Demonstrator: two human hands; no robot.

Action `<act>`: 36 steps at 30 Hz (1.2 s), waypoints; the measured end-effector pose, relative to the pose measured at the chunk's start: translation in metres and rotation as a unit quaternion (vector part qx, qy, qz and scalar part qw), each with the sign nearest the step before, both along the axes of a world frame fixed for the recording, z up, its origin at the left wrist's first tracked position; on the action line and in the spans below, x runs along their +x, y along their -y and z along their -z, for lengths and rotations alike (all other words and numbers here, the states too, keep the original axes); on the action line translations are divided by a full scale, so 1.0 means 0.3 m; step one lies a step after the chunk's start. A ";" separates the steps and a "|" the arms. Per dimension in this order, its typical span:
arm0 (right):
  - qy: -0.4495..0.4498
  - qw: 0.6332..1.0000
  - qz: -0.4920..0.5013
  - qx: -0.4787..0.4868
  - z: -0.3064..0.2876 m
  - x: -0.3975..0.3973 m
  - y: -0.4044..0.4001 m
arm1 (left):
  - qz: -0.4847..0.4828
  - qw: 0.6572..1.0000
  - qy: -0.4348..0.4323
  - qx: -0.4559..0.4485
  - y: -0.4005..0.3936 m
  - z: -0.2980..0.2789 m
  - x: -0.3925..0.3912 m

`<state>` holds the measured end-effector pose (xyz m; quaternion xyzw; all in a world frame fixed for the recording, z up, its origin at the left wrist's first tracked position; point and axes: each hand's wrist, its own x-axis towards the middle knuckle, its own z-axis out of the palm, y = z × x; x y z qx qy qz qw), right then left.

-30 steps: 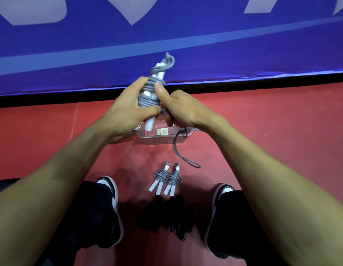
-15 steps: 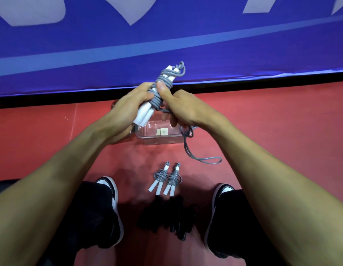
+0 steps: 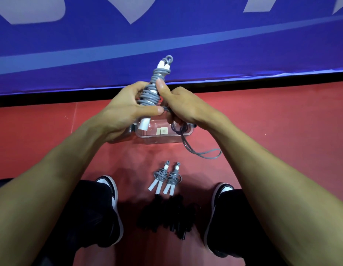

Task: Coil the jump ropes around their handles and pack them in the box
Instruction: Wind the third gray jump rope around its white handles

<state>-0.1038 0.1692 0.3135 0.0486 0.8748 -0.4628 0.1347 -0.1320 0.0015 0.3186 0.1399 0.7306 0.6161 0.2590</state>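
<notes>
Above the box, left hand grips the handles; right hand pinches the rope. Advise tight, even turns, tail tucked.

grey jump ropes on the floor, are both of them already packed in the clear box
No, the two coiled grey jump ropes lie on the red floor nearer the person than the clear box, not inside it.

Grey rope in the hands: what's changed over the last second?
The grey jump rope tilted right, then came back nearer upright. Its loose tail swung out to the right over the floor. Left hand keeps gripping the handles; right hand keeps hold of the cord. The two coiled ropes, black pile and clear box stayed put.
</notes>
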 end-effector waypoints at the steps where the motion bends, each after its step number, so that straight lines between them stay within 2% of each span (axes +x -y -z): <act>1: 0.000 1.000 -0.003 0.005 -0.002 0.002 0.001 | 0.004 1.000 -0.007 -0.017 -0.002 0.003 0.003; 9: 0.002 1.000 -0.018 0.024 0.001 0.006 0.010 | 0.018 0.999 -0.028 -0.034 -0.010 0.007 0.012; 13: -0.007 0.999 -0.010 0.035 -0.001 0.002 0.005 | 0.040 0.999 0.022 0.002 -0.010 0.020 0.005; 18: -0.003 0.999 -0.029 0.039 0.004 0.007 0.010 | 0.060 0.994 -0.050 -0.076 -0.004 0.034 0.001; 21: -0.002 0.999 -0.030 0.032 -0.002 0.008 0.016 | 0.047 0.992 -0.065 -0.094 0.003 0.033 -0.002; 36: -0.012 0.998 -0.044 0.030 -0.001 0.017 0.030 | 0.031 0.993 -0.065 -0.094 -0.006 0.044 0.003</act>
